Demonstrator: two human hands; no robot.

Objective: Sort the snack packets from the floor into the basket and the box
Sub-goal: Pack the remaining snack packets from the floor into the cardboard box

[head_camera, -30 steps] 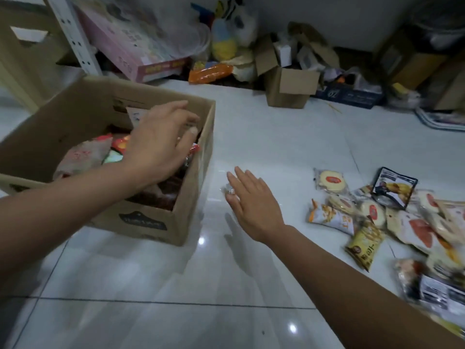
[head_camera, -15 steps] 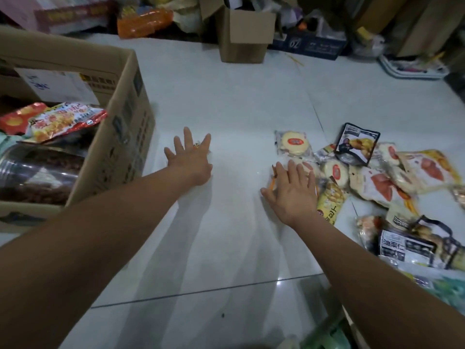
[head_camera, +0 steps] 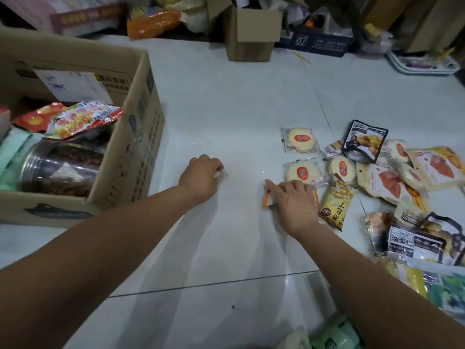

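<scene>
box (head_camera: 144, 137) lies left of both; left grip (head_camera: 201, 176), nearer it, pinches a clear packet (head_camera: 222, 174); right grip (head_camera: 295, 200) curls over an orange-edged packet (head_camera: 265, 199).

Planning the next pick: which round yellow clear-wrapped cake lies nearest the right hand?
The lower-left round yellow cake, just beyond the right hand; the other two lie farther.

"02" on dark blue box (head_camera: 314, 44), "油栗仁" on black-and-white packet (head_camera: 412, 241), other print illegible
</scene>
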